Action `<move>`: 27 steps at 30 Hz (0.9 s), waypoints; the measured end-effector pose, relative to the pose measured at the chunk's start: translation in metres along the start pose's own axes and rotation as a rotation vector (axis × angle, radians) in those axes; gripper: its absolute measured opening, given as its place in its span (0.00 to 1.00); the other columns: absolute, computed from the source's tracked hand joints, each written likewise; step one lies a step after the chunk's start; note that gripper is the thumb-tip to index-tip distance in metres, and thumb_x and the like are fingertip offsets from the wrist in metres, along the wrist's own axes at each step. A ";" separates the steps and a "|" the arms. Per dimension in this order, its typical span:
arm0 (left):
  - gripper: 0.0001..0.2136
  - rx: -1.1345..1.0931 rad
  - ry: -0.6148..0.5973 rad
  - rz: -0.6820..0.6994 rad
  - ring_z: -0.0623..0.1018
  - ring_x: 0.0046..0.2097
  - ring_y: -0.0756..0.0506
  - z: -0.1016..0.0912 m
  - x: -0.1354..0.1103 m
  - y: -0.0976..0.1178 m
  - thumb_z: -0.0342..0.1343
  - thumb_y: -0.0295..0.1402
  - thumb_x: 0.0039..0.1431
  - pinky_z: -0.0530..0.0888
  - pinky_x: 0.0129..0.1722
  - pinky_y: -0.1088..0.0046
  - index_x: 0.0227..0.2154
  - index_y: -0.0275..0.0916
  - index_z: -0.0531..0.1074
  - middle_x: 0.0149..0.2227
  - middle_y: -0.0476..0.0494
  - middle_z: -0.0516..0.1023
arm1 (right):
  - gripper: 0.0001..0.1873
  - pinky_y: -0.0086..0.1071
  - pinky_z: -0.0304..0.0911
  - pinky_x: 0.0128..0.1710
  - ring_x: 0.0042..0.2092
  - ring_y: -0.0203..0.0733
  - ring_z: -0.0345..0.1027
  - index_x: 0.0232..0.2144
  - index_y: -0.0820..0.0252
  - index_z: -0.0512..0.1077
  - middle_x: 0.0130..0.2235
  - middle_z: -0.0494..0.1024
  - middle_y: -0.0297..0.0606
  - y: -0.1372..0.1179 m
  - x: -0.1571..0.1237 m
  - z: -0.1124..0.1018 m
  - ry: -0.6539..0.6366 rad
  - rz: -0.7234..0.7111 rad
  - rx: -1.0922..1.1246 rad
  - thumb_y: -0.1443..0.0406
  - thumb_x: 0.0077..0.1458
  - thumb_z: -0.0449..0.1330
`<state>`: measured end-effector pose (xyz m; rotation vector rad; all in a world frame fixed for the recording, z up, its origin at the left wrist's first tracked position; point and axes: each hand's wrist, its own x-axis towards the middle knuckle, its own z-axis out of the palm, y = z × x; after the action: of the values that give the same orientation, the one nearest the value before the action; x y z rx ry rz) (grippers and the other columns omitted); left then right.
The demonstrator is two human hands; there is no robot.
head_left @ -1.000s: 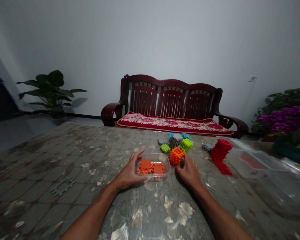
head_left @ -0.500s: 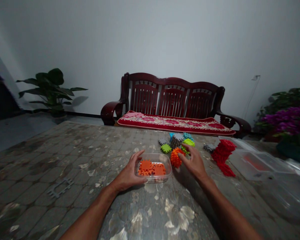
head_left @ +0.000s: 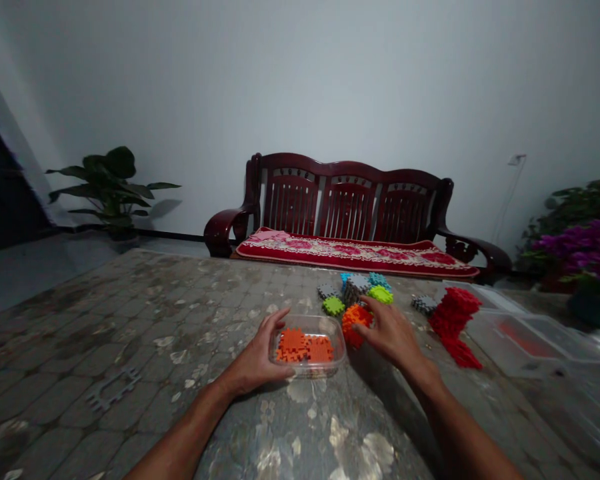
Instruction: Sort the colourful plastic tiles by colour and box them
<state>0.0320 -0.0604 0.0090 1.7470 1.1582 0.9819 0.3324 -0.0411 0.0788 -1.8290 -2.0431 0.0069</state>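
My left hand (head_left: pixel 254 357) grips the left side of a small clear plastic tub (head_left: pixel 310 364) that holds flat orange toothed pieces (head_left: pixel 305 347). My right hand (head_left: pixel 391 333) reaches over an orange cube of interlocked pieces (head_left: pixel 353 319) just right of the tub, its fingers curled around the cube's top. Beyond it lie a green cube (head_left: pixel 381 294), a small green piece (head_left: pixel 333 306), and grey and blue pieces (head_left: pixel 356 285). The fingertips of my right hand are partly hidden behind the cube.
A pile of red pieces (head_left: pixel 455 320) lies to the right, beside clear plastic boxes (head_left: pixel 523 330). A grey frame piece (head_left: pixel 111 387) rests on the patterned table (head_left: pixel 155 347) at the left. A dark wooden bench (head_left: pixel 350 220) and potted plants (head_left: pixel 111 190) stand behind.
My right hand lifted from beside the orange cube and moved over its top, then settled onto it. My left hand kept its hold on the tub.
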 end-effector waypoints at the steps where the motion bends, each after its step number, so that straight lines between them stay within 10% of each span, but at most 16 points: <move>1: 0.50 0.001 -0.001 -0.001 0.66 0.65 0.35 0.000 0.000 0.000 0.70 0.35 0.43 0.68 0.63 0.54 0.68 0.45 0.51 0.65 0.33 0.62 | 0.32 0.46 0.63 0.55 0.55 0.56 0.70 0.61 0.59 0.69 0.55 0.77 0.47 0.002 0.001 0.001 0.002 -0.009 0.013 0.59 0.54 0.61; 9: 0.50 -0.003 0.000 0.025 0.65 0.66 0.35 0.001 0.000 -0.003 0.71 0.34 0.42 0.67 0.64 0.56 0.68 0.45 0.52 0.67 0.35 0.59 | 0.32 0.47 0.63 0.55 0.54 0.54 0.70 0.60 0.57 0.69 0.54 0.78 0.44 0.002 0.002 0.001 0.080 -0.077 0.208 0.59 0.53 0.62; 19: 0.50 -0.042 -0.014 0.038 0.65 0.66 0.35 0.000 0.001 -0.002 0.71 0.32 0.41 0.67 0.64 0.55 0.68 0.44 0.52 0.66 0.34 0.59 | 0.32 0.45 0.64 0.53 0.51 0.52 0.70 0.56 0.54 0.74 0.49 0.79 0.42 -0.040 -0.017 0.009 -0.153 -0.296 0.324 0.65 0.46 0.66; 27: 0.51 -0.001 -0.021 0.027 0.66 0.65 0.37 -0.001 0.001 0.000 0.71 0.32 0.41 0.67 0.63 0.56 0.68 0.45 0.51 0.66 0.35 0.59 | 0.20 0.45 0.64 0.55 0.52 0.51 0.72 0.49 0.56 0.77 0.50 0.81 0.42 -0.004 0.005 0.006 0.017 -0.145 0.402 0.62 0.55 0.57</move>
<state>0.0310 -0.0592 0.0100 1.7719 1.1234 0.9776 0.3270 -0.0353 0.0759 -1.4297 -1.9829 0.3351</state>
